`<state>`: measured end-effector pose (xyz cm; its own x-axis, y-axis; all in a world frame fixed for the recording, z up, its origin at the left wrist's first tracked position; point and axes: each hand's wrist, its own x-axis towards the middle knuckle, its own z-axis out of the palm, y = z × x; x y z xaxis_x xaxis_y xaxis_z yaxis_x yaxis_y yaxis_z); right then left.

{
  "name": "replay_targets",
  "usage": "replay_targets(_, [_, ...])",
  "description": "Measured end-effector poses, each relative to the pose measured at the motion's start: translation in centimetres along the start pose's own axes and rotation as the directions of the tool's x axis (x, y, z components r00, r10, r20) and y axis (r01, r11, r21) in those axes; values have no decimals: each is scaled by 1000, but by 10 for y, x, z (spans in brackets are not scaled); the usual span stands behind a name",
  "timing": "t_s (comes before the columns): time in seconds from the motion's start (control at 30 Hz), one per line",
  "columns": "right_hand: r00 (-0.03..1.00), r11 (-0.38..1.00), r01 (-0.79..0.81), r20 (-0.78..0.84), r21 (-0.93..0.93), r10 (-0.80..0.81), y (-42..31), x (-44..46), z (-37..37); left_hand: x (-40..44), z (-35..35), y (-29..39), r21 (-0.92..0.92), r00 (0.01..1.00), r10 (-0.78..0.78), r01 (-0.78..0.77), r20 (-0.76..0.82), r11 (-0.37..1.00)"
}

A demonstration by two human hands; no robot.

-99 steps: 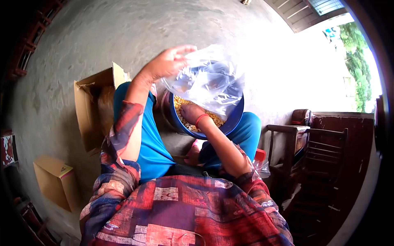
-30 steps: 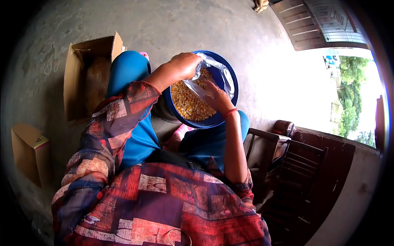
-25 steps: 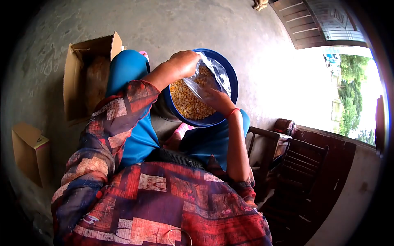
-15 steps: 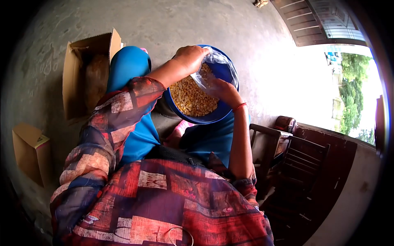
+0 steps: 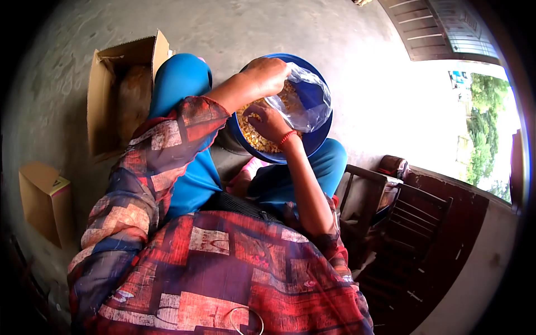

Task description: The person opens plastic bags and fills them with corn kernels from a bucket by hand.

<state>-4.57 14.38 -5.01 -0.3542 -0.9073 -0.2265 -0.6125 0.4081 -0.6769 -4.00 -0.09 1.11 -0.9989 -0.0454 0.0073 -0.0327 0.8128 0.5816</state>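
A round blue tub [image 5: 319, 139] holds a heap of small yellow, corn-like kernels [image 5: 258, 138], resting by my bent legs. My left hand [image 5: 269, 76] is over the tub's far left side, closed on the rim of a clear plastic bag [image 5: 312, 106]. The bag hangs over the tub with its mouth toward my right hand. Below the left hand, my right hand [image 5: 269, 123], with a red band at the wrist, is down among the kernels with fingers curled round some of them. Its fingertips are partly hidden.
An open cardboard box [image 5: 103, 111] with a brownish thing inside stands left of my knee. A smaller cardboard box [image 5: 42, 195] lies nearer on the left. Dark wooden furniture [image 5: 413, 218] stands at the right, below a bright doorway.
My right hand has moved left, out from the bag's mouth and down into the kernels. The left hand keeps hold of the bag, which now spreads wider. The view has shifted slightly.
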Motion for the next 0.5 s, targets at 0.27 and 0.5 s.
replay_targets(0.27, [982,936,87,188,-341,-22,4,-14,20,-1,-2,-2,-36,996,55,-58,-68,998])
replay_targets(0.5, [934,961,-59,326,-269,148,6,-28,15,-2,-1,-3,-66,998,64,-64,5,996])
